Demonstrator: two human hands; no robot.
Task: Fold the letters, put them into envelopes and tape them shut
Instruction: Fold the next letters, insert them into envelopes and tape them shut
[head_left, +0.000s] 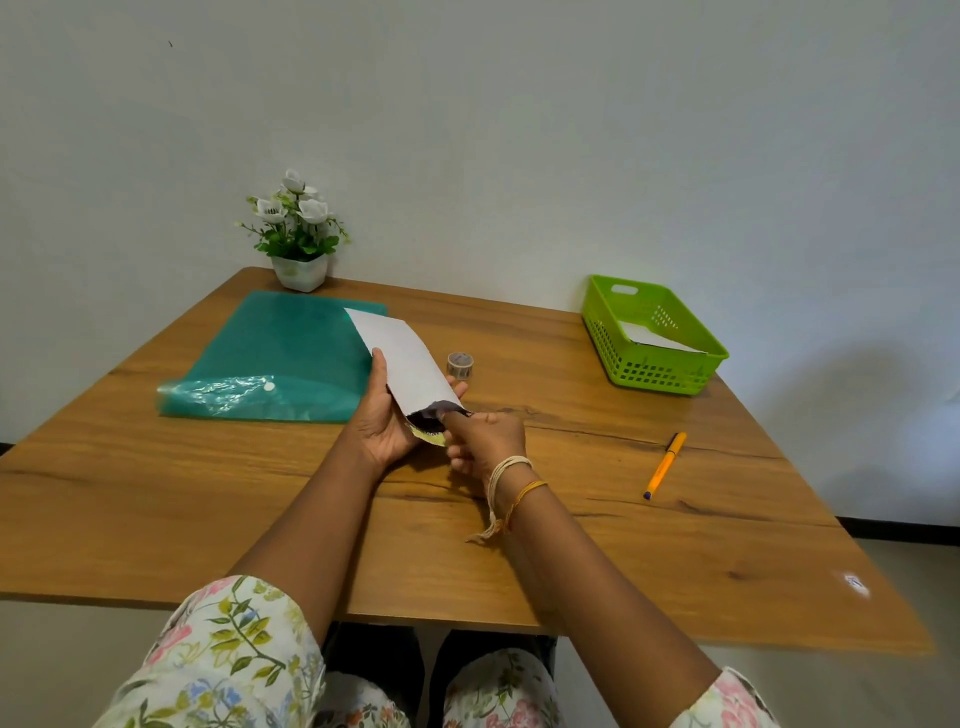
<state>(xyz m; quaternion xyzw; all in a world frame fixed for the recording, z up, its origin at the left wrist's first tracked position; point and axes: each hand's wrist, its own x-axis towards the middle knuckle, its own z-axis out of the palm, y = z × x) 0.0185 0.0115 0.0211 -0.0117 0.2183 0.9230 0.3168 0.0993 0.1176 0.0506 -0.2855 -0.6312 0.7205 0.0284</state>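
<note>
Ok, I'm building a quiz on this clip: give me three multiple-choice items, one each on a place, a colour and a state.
1. Where is the tape roll?
A in the basket
B on the table, beyond the hands
C on the folder

2. What colour is the basket?
A green
B red
C white

3. What is the left hand doing?
A lying flat
B holding the envelope
C gripping the pen

Answers: B, the roll stands on bare wood; A, its walls are bright green; B, its thumb and fingers wrap the envelope.
</note>
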